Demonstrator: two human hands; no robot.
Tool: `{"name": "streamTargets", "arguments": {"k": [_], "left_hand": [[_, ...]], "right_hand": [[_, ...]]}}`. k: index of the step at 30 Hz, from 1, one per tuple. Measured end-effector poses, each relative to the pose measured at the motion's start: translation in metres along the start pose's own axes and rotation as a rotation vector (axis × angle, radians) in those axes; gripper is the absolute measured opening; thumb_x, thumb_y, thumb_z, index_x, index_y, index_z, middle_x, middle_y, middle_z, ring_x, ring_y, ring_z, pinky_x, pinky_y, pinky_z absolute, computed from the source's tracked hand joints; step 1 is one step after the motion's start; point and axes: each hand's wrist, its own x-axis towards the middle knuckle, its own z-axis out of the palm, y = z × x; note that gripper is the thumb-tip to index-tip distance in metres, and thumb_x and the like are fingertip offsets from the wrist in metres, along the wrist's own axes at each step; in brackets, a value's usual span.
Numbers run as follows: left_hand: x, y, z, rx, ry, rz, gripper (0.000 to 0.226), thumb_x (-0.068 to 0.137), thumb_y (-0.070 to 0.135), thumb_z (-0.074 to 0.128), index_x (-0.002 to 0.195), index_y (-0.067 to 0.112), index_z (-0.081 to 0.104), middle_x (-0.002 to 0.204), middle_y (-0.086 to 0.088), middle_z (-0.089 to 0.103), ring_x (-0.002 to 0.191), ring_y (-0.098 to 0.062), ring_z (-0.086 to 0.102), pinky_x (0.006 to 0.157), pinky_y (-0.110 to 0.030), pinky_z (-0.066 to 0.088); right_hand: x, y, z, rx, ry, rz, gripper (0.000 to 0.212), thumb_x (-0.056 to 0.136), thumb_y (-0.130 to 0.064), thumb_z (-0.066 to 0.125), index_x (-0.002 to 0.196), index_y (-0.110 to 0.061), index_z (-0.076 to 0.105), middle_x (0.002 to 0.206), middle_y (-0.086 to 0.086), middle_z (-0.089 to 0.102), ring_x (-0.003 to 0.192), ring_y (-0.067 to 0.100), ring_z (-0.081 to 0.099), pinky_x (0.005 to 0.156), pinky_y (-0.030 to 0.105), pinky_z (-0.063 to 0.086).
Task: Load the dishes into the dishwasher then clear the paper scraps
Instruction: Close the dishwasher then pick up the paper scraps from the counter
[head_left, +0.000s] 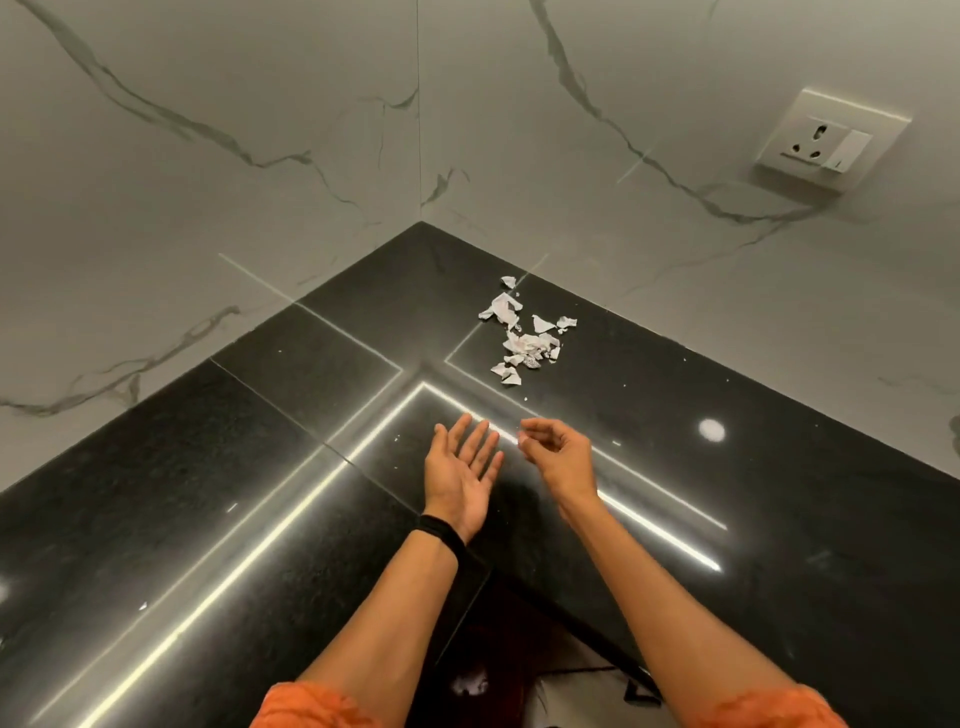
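The black surface (249, 467) runs out of frame at 9 o'clock and at 4 o'clock, so its outer ends are cut off. Its back edges meet the marbled wall (208, 156) in a corner at 12 o'clock. Orange sleeves (311, 706) are clipped by the lower border. The left hand (462, 475) hovers palm-up over the surface with its fingers straight and spread, holding nothing, and there is a black wristband (441, 535) behind it. Bare polished room stretches from it toward 9 o'clock. At 6 o'clock, inside the surface's inner corner, the dark space below is too dim to make out. The right hand (558, 454) sits just beside the left without touching it, fingers curled toward the thumb. Whether it pinches a tiny fleck there I cannot tell. The paper scraps (527, 338) lie in a loose heap at 12 o'clock from the hands, near the back corner, apart from both. A wall socket (831, 143) sits at 2 o'clock.
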Motion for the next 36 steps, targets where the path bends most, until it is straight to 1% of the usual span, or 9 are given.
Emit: {"name": "streamTargets", "arguments": {"k": [3,7,14,19,23,25,30,33,36], "left_hand": [[0.012,0.005,0.001,-0.005,-0.009,0.000,0.052,0.105,0.050,0.036,0.140,0.017,0.054,0.136,-0.010,0.062,0.125,-0.025,0.060,0.109,-0.042,0.043],[0.032,0.007,0.011,-0.027,0.008,0.017,0.050,0.105,0.049,0.036,0.137,0.015,0.057,0.134,-0.011,0.065,0.124,-0.025,0.061,0.106,-0.041,0.045],[0.065,0.000,0.032,-0.023,0.046,0.017,0.051,0.105,0.050,0.037,0.136,0.014,0.057,0.128,-0.010,0.069,0.121,-0.025,0.064,0.105,-0.040,0.047],[0.089,-0.001,0.037,-0.020,0.063,0.014,0.053,0.105,0.050,0.036,0.136,0.014,0.057,0.128,-0.010,0.069,0.121,-0.026,0.064,0.108,-0.041,0.045],[0.106,0.003,0.039,-0.012,0.063,0.020,0.052,0.105,0.050,0.037,0.137,0.013,0.057,0.128,-0.011,0.068,0.120,-0.025,0.065,0.105,-0.040,0.047],[0.114,0.006,0.042,-0.021,0.071,0.025,0.051,0.105,0.049,0.038,0.136,0.012,0.057,0.127,-0.012,0.069,0.119,-0.025,0.065,0.106,-0.040,0.047],[0.135,0.006,0.048,-0.093,0.072,-0.003,0.047,0.107,0.040,0.040,0.134,0.006,0.057,0.130,-0.017,0.066,0.122,-0.028,0.063,0.110,-0.041,0.045],[0.148,0.006,0.053,-0.230,0.061,-0.043,0.050,0.108,0.036,0.035,0.130,-0.003,0.058,0.131,-0.022,0.064,0.125,-0.032,0.060,0.115,-0.044,0.040],[0.156,0.013,0.057,-0.311,0.052,-0.038,0.048,0.108,0.032,0.035,0.128,-0.006,0.057,0.131,-0.023,0.063,0.122,-0.033,0.063,0.109,-0.042,0.046]], "right_hand": [[0.013,-0.025,-0.007,-0.055,0.018,0.013,0.016,0.089,0.000,0.070,0.100,-0.011,0.073,0.088,0.009,0.073,0.078,0.019,0.068,0.074,0.031,0.058],[0.045,-0.028,-0.010,-0.281,0.076,0.027,0.019,0.083,-0.010,0.074,0.083,-0.029,0.072,0.077,-0.005,0.073,0.077,0.015,0.071,0.083,0.038,0.060],[0.080,-0.027,-0.013,-0.666,-0.002,-0.027,0.015,0.089,-0.027,0.071,0.103,-0.028,0.077,0.101,-0.005,0.077,0.100,0.018,0.069,0.088,0.031,0.051],[0.095,-0.018,-0.009,-0.827,-0.039,-0.164,0.018,0.093,-0.035,0.066,0.107,-0.030,0.075,0.110,-0.005,0.071,0.103,0.021,0.066,0.083,0.032,0.048],[0.101,-0.009,-0.006,-0.933,-0.080,-0.294,0.015,0.097,-0.033,0.059,0.103,-0.026,0.071,0.103,-0.003,0.063,0.096,0.024,0.064,0.079,0.039,0.051],[0.104,-0.003,-0.004,-0.875,-0.078,-0.297,0.012,0.099,-0.031,0.057,0.099,-0.024,0.067,0.098,-0.004,0.059,0.094,0.022,0.061,0.077,0.038,0.050],[0.093,-0.019,0.014,-0.380,-0.025,-0.334,0.006,0.097,-0.025,0.064,0.100,-0.026,0.069,0.094,-0.011,0.061,0.087,0.006,0.055,0.082,0.023,0.044],[0.085,-0.030,0.023,-0.404,-0.134,-0.378,0.013,0.091,-0.027,0.067,0.101,-0.026,0.075,0.099,-0.009,0.056,0.098,0.009,0.048,0.085,0.009,0.033],[0.093,-0.035,0.021,-0.329,-0.067,-0.338,0.016,0.086,-0.015,0.073,0.098,-0.024,0.078,0.097,-0.008,0.059,0.090,0.001,0.054,0.078,0.006,0.038]]}}
